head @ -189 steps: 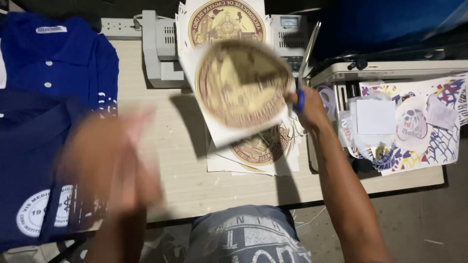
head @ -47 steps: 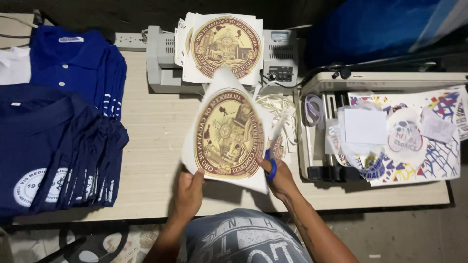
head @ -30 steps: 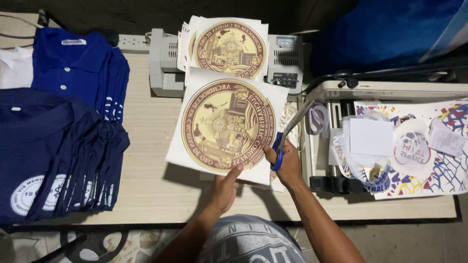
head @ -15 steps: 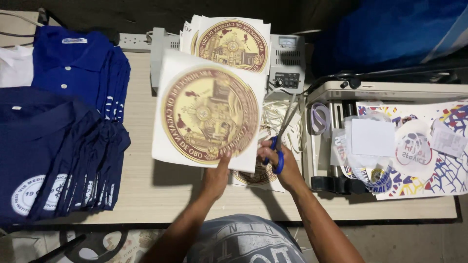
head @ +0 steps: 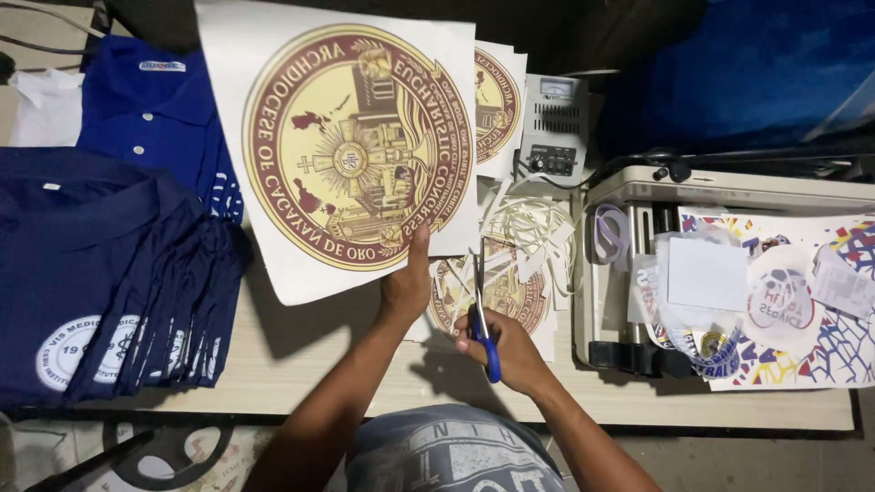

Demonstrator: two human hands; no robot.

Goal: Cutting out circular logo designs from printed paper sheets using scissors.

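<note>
far to the left of the left hand point(head: 407, 287), a stack of dark navy polo shirts point(head: 100, 273) with a round white print lies on the counter point(head: 301, 364), and beyond it a brighter blue polo shirt point(head: 155, 118) and a white garment point(head: 41, 105). the left hand is raised, thumb and fingers pinched on the lower edge of a large white sheet point(head: 342, 146) printed with a round maroon and gold seal; the sheet stands up above the hand, tilted toward the camera. just right of it, the right hand point(head: 506, 351) is closed through the blue handles of a pair of scissors point(head: 481, 314), blades pointing up at the sheet's lower right edge. under that hand lie more seal prints point(head: 497, 292) and curled white paper trimmings point(head: 533, 228). above them sits a small grey box with a dial point(head: 553, 128). well to the right of the right hand stands a white machine point(head: 638, 264) with colourful printed sheets point(head: 802, 301) on it.
</note>
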